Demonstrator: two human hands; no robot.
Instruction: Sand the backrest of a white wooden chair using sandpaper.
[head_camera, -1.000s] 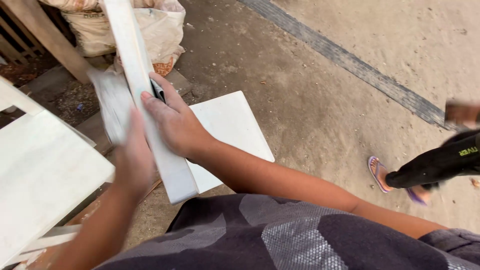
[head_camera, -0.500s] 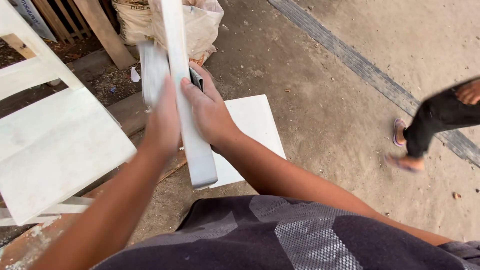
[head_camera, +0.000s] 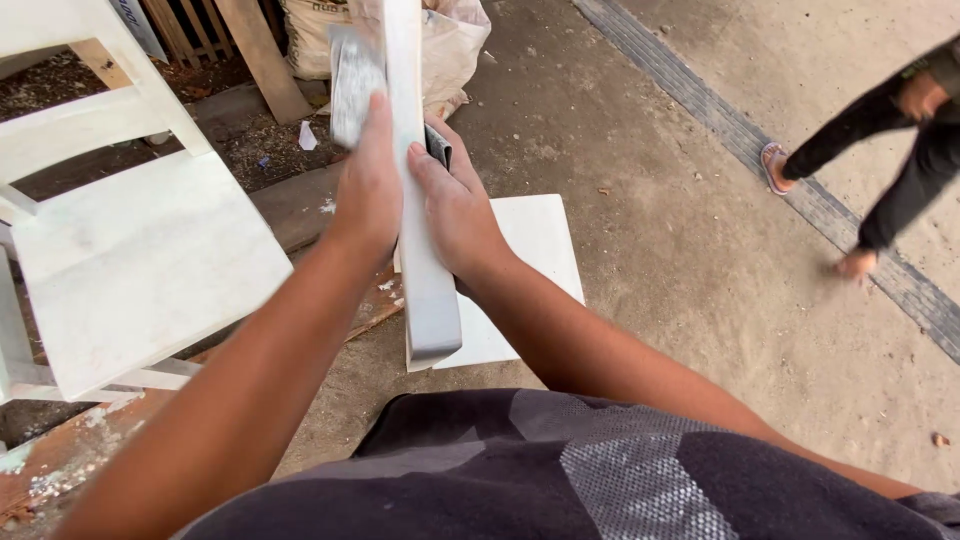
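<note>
The long white board (head_camera: 420, 230) runs up the middle of the view, its near end cut square just above the person's dark patterned shirt (head_camera: 560, 470), its far end passing out of the top of the frame; everything else is placed from this board. The left hand (head_camera: 368, 185) lies against the board's left edge, fingers closed together and wrapped over a grey sheet of sandpaper (head_camera: 352, 75) that sticks up past the knuckles just left of the board; the sheet looks blurred, so its grain cannot be made out. The right hand (head_camera: 455, 205) grips the board from the right, thumb across its face and fingers curled behind it; a small dark piece (head_camera: 438, 145) is pinched between those fingers and the board's right edge, and what it is cannot be told.

Under the board's near end, and reaching out to its right, a flat white square panel (head_camera: 530, 270) lies on the dirt ground (head_camera: 680, 260). Left of the board stands a white chair (head_camera: 140, 260), its seat facing up. Beyond the board's far end rest pale sacks (head_camera: 450, 40) and a leaning brown plank (head_camera: 262, 55). Well to the right of the board, another person's dark-trousered legs (head_camera: 890, 170) cross a grey paved strip (head_camera: 720, 130).
</note>
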